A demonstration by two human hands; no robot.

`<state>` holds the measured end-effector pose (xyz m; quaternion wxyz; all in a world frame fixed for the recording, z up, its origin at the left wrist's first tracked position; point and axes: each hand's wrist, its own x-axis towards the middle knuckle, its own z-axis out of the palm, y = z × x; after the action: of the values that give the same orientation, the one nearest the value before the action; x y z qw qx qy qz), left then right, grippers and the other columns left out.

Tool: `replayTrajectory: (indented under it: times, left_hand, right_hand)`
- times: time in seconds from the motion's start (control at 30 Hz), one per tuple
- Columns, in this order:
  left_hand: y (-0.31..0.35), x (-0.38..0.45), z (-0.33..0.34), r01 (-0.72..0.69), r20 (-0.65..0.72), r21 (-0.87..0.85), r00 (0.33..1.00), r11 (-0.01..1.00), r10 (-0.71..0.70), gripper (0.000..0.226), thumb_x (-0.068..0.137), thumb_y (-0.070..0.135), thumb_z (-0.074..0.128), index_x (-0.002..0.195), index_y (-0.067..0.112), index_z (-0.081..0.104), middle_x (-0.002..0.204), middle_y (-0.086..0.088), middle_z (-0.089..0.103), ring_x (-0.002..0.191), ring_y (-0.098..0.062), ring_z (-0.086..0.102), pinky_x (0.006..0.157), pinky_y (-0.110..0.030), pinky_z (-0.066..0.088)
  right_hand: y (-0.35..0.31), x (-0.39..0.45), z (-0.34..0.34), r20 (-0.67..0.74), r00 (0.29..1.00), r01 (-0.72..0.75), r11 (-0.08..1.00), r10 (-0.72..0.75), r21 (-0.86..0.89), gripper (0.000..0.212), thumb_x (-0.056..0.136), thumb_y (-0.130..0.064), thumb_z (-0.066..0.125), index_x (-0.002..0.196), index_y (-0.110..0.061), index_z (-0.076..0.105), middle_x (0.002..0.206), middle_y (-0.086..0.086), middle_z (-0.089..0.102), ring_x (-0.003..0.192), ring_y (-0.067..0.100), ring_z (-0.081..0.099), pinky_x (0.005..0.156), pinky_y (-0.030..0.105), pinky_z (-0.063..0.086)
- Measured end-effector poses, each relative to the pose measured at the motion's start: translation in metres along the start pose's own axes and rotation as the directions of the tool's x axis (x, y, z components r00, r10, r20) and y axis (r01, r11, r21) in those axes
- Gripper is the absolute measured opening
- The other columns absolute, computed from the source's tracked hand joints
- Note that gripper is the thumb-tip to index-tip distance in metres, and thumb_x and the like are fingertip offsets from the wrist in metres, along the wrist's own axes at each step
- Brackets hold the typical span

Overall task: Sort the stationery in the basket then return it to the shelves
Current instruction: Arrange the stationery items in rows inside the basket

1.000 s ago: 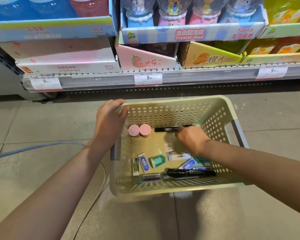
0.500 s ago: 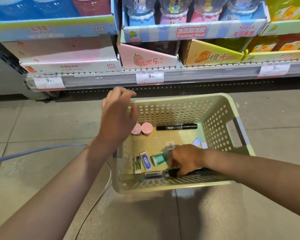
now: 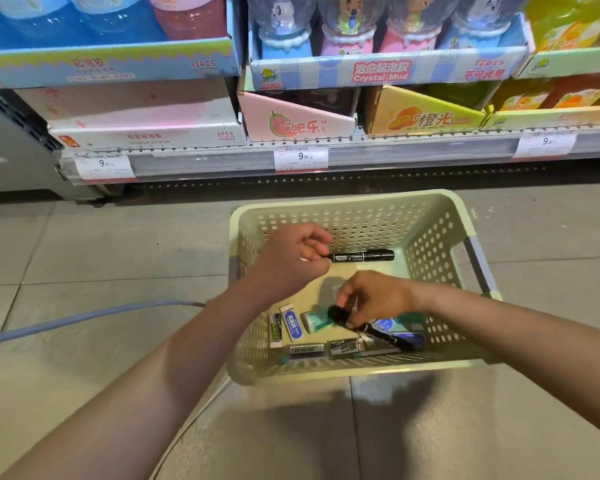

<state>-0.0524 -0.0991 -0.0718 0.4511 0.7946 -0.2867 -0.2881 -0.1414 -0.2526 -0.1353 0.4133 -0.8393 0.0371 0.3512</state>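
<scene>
A: On the shop floor below the shelf (image 3: 326, 157), what has changed?

B: The right hand (image 3: 371, 299) has pinched the near black marker (image 3: 374, 329) up at one end inside the basket (image 3: 354, 370). The left hand (image 3: 291, 261) has left the rim, fingers curled at the far marker (image 3: 362, 256); whether it grips is unclear. Sorting has begun with the markers.

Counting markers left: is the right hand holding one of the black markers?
Yes, the right hand grips a black marker above the erasers.
</scene>
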Motion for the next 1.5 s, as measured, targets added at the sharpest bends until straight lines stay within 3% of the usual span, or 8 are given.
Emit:
replayTrajectory:
  times: [0.17, 0.5, 0.63, 0.73, 0.87, 0.97, 1.1, 1.5]
  left_hand:
    - [-0.004, -0.003, 0.002, 0.187, 0.208, -0.112, 0.965, 0.976, -0.161, 0.040, 0.071, 0.001, 0.073, 0.106, 0.012, 0.059, 0.097, -0.005, 0.063, 0.087, -0.017, 0.064, 0.077, -0.024, 0.054]
    - [-0.004, -0.005, 0.002, 0.235, 0.322, -0.137, 0.929, 0.962, -0.181, 0.027, 0.075, 0.001, 0.070, 0.100, 0.008, 0.061, 0.096, -0.015, 0.068, 0.088, -0.020, 0.066, 0.083, -0.030, 0.053]
    - [-0.006, -0.006, 0.002, 0.187, 0.283, -0.109, 0.947, 0.976, -0.150, 0.028, 0.080, 0.003, 0.066, 0.108, 0.001, 0.062, 0.095, -0.021, 0.069, 0.088, -0.025, 0.069, 0.084, -0.031, 0.055]
    - [-0.006, -0.005, 0.003, 0.087, 0.191, 0.024, 0.977, 0.996, -0.090, 0.025, 0.079, 0.005, 0.068, 0.104, 0.007, 0.066, 0.084, -0.008, 0.069, 0.078, -0.018, 0.066, 0.075, -0.024, 0.056]
    - [-0.005, -0.003, 0.006, -0.001, 0.132, 0.163, 0.991, 0.987, -0.020, 0.028, 0.079, 0.006, 0.067, 0.107, 0.007, 0.066, 0.075, 0.006, 0.061, 0.059, 0.004, 0.056, 0.059, -0.007, 0.043]
    - [-0.003, -0.002, 0.007, -0.040, 0.094, 0.195, 0.995, 0.980, 0.022, 0.028, 0.081, 0.005, 0.065, 0.109, 0.008, 0.066, 0.075, 0.006, 0.064, 0.055, 0.009, 0.054, 0.057, -0.003, 0.039]
    - [0.000, 0.001, 0.006, -0.095, 0.047, 0.255, 0.995, 0.962, 0.086, 0.029, 0.082, 0.010, 0.065, 0.111, 0.011, 0.066, 0.092, -0.008, 0.071, 0.079, -0.017, 0.064, 0.075, -0.029, 0.050]
    - [-0.001, 0.005, -0.017, -0.200, -0.207, 0.528, 0.912, 0.826, 0.353, 0.030, 0.084, 0.013, 0.061, 0.113, 0.010, 0.061, 0.106, -0.007, 0.061, 0.099, -0.020, 0.054, 0.087, -0.035, 0.045]
  right_hand:
    - [-0.014, -0.025, -0.029, -0.130, 0.989, 0.124, 0.880, -0.072, 0.459, 0.020, 0.082, 0.002, 0.064, 0.091, -0.016, 0.064, 0.079, 0.000, 0.065, 0.055, 0.003, 0.054, 0.048, 0.013, 0.042]
    - [-0.018, -0.039, -0.042, -0.218, 0.968, 0.247, 0.584, -0.121, 0.773, 0.021, 0.087, 0.004, 0.051, 0.103, -0.008, 0.058, 0.066, -0.011, 0.067, 0.061, -0.002, 0.061, 0.057, 0.011, 0.047]
    - [-0.019, -0.044, -0.047, -0.242, 0.966, 0.253, 0.552, -0.094, 0.795, 0.026, 0.078, 0.001, 0.058, 0.104, -0.006, 0.060, 0.086, 0.002, 0.071, 0.071, 0.007, 0.067, 0.063, 0.014, 0.054]
    - [-0.019, -0.048, -0.051, -0.291, 0.956, 0.234, 0.697, -0.039, 0.678, 0.035, 0.081, 0.014, 0.056, 0.110, -0.005, 0.060, 0.106, 0.010, 0.068, 0.092, 0.017, 0.066, 0.083, 0.020, 0.054]
    - [-0.026, -0.054, -0.054, -0.462, 0.875, 0.226, 0.966, -0.145, 0.124, 0.043, 0.075, 0.004, 0.070, 0.113, -0.016, 0.062, 0.113, 0.001, 0.063, 0.109, 0.014, 0.057, 0.096, 0.015, 0.042]
    - [-0.030, -0.054, -0.050, -0.480, 0.807, 0.183, 0.919, -0.343, -0.350, 0.044, 0.072, -0.019, 0.076, 0.114, -0.020, 0.064, 0.111, -0.006, 0.061, 0.105, 0.012, 0.056, 0.095, 0.028, 0.042]
    - [-0.035, -0.051, -0.047, -0.496, 0.697, 0.098, 0.755, -0.517, -0.649, 0.033, 0.073, -0.024, 0.076, 0.105, -0.022, 0.070, 0.096, -0.006, 0.066, 0.092, 0.020, 0.061, 0.081, 0.036, 0.045]
    - [-0.017, -0.047, -0.046, -0.614, 0.745, -0.165, 0.819, -0.262, -0.549, 0.030, 0.087, -0.028, 0.060, 0.117, -0.025, 0.064, 0.111, -0.003, 0.065, 0.101, 0.019, 0.061, 0.080, 0.033, 0.050]
